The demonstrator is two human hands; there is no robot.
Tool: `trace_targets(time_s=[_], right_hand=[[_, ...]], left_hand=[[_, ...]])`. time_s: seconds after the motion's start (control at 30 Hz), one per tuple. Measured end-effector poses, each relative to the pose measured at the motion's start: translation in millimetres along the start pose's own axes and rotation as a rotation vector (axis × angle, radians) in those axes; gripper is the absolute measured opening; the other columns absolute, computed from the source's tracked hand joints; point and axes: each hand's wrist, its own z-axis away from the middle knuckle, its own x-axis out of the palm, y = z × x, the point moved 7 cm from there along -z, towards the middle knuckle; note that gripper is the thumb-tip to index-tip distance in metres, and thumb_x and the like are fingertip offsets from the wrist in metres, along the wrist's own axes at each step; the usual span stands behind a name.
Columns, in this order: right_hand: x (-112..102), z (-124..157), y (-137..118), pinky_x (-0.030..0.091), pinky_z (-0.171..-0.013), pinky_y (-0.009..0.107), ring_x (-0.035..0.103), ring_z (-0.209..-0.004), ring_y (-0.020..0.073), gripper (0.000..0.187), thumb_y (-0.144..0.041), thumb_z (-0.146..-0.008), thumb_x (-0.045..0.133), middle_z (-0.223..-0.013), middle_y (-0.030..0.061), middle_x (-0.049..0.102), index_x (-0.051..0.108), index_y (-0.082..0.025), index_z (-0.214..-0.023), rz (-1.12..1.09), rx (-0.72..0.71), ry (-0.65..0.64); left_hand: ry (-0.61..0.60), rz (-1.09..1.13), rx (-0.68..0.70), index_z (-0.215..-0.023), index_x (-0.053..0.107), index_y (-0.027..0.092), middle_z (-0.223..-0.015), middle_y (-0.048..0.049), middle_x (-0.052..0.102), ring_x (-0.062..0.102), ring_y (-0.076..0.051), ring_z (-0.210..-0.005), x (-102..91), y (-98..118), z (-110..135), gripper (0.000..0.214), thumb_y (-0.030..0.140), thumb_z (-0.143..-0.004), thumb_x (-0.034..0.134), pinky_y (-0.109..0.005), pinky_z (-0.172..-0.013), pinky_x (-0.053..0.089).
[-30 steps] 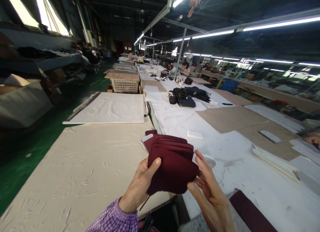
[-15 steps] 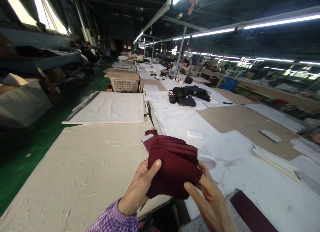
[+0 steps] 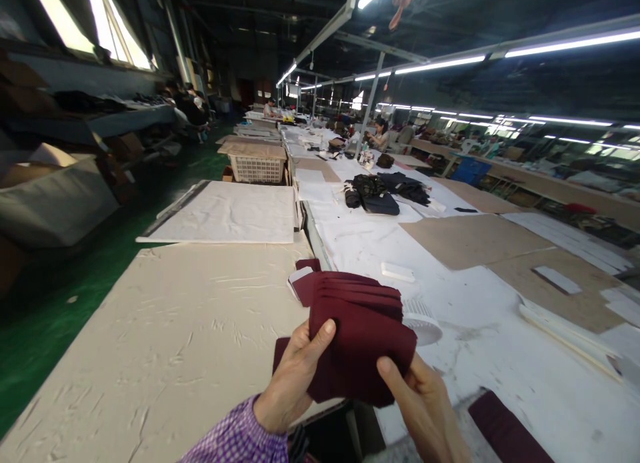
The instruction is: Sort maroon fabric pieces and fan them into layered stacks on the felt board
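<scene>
Between my two hands is a fanned stack of maroon fabric pieces (image 3: 363,340), held up above the table edge. My left hand (image 3: 295,373) grips its left side, thumb on top and fingers underneath. At the lower right corner my right hand (image 3: 425,400) pinches the stack between thumb and fingers, which are partly hidden by the cloth. Beyond the stack, more maroon pieces with a white pattern card (image 3: 299,274) lie at the table's edge. Another maroon fabric strip (image 3: 507,426) rests near my right forearm.
A cream-covered table (image 3: 165,330) lies at left, a white-papered table (image 3: 480,323) at right. On the latter sit a white box-like object (image 3: 397,271), a white fan-like round piece (image 3: 423,323) and dark garments (image 3: 380,191). A plastic crate (image 3: 257,168) stands farther off. Several people work in the background.
The view has shifted slightly left, so things appear farther right. My right hand has changed its hold slightly at the stack's corner. A maroon piece now shows left of my left hand.
</scene>
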Motion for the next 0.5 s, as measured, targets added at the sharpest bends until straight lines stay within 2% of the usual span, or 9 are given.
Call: trace_targets(time_s=[0.07, 0.13, 0.33, 0.5], right_hand=[[0, -1, 8, 0.054, -0.08, 0.034, 0.064, -0.092, 0.0269, 0.043, -0.047, -0.077, 0.063, -0.09, 0.0078, 0.072, 0.068, -0.015, -0.105, -0.036, 0.127, 0.034], [0, -1, 10, 0.054, -0.08, 0.035, 0.064, -0.093, 0.0273, 0.044, -0.046, -0.075, 0.064, -0.095, 0.0079, 0.071, 0.068, -0.014, -0.105, -0.048, 0.181, 0.043], [-2, -1, 6, 0.052, -0.085, 0.036, 0.063, -0.096, 0.0278, 0.047, -0.045, -0.074, 0.066, -0.093, 0.0066, 0.072, 0.067, -0.015, -0.11, -0.005, 0.166, 0.05], [-1, 2, 3, 0.052, -0.086, 0.036, 0.063, -0.095, 0.028, 0.041, -0.046, -0.074, 0.065, -0.089, 0.0055, 0.072, 0.07, -0.018, -0.103, 0.033, 0.15, -0.003]], left_hand=[[-0.012, 0.032, -0.043, -0.109, 0.063, 0.012, -0.093, -0.0112, 0.072, 0.067, -0.022, -0.085, 2.1, -8, 1, 0.039, 0.032, -0.076, 0.069, -0.032, -0.081, 0.052], [-0.008, 0.063, -0.067, -0.11, 0.062, 0.012, -0.095, -0.0116, 0.071, 0.067, -0.023, -0.087, 2.4, -12, 3, 0.04, 0.032, -0.077, 0.068, -0.034, -0.084, 0.051], [-0.104, 0.266, -0.169, -0.124, 0.054, 0.012, -0.108, -0.015, 0.068, 0.062, -0.027, -0.104, 6.2, -17, 6, 0.053, 0.05, -0.087, 0.047, -0.041, -0.098, 0.043], [-0.124, 0.3, -0.254, -0.129, 0.05, 0.013, -0.112, -0.0143, 0.066, 0.058, -0.029, -0.11, 5.6, -20, 8, 0.059, 0.053, -0.085, 0.045, -0.043, -0.102, 0.039]])
